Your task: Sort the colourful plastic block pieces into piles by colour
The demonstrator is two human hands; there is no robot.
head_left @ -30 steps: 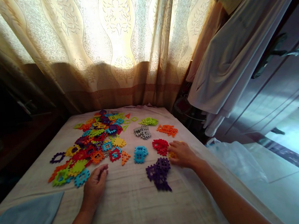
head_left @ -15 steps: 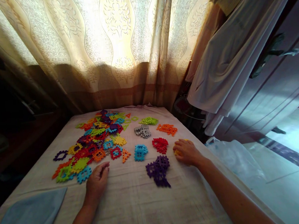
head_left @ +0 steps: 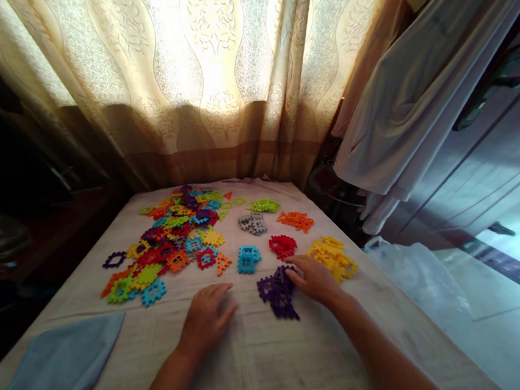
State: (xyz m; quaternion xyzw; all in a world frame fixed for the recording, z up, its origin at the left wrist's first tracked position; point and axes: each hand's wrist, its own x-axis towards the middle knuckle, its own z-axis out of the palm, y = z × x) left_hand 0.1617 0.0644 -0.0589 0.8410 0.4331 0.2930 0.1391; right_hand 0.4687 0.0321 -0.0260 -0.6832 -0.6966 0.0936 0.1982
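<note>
My left hand [head_left: 206, 316] is low over the bare sheet, its fingers and thumb apart with nothing between them. My right hand [head_left: 313, 280] reaches to the right edge of a pile of purple plastic interlocking pieces [head_left: 276, 291]; its fingers are stretched out, and nothing shows in them. Just right of that hand lies a yellow pile of pieces [head_left: 333, 256]. Beyond it are a red pile [head_left: 282, 246] and a blue pile [head_left: 248, 258]. Whether my fingertips press on the purple pieces I cannot tell.
A large mixed heap of coloured pieces [head_left: 172, 237] spreads over the left of the sheet-covered table. Grey [head_left: 252, 223], orange [head_left: 295, 221] and lime green [head_left: 263, 205] piles lie farther back. A blue cloth [head_left: 60, 367] is at the front left, a clear plastic bag [head_left: 415, 278] beyond the right edge.
My right hand has left the yellow pile and moved left to the purple one, uncovering the yellow pieces. My left hand has shifted right, away from the mixed heap, and its fingers have spread.
</note>
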